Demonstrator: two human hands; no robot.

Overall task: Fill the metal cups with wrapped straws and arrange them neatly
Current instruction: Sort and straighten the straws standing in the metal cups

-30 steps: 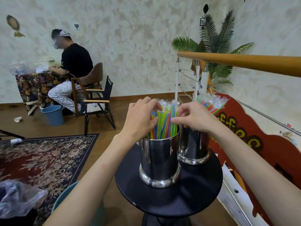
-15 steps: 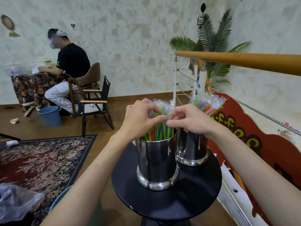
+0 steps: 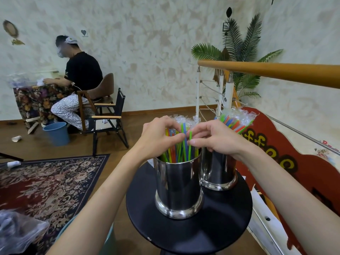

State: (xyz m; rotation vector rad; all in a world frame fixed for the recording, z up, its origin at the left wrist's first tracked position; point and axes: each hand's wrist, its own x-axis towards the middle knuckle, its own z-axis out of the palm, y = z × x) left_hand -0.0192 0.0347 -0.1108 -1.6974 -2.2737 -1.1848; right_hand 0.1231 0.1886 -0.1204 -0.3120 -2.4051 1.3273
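Observation:
Two shiny metal cups stand on a small round black table point(image 3: 193, 234). The near cup point(image 3: 177, 184) holds several wrapped straws point(image 3: 182, 150) in green, blue, yellow and orange. My left hand point(image 3: 158, 138) curls round the straws from the left, fingertips among their tops. My right hand point(image 3: 215, 138) pinches a green straw from the right. Both hands meet above the near cup. The far cup point(image 3: 217, 172) sits behind my right wrist, and its wrapped straws point(image 3: 237, 122) lean to the right.
A wooden handrail point(image 3: 276, 72) and a red painted board point(image 3: 287, 159) run along the right. A patterned rug point(image 3: 46, 183) and a plastic bag point(image 3: 16, 232) lie left. A seated person point(image 3: 79, 85), chairs point(image 3: 106, 116) and a blue bucket point(image 3: 57, 133) are farther back.
Both hands have closed in on the near cup's straws, fingertips now nearly touching; the right hand has taken a green straw in a pinch. The view shifted slightly.

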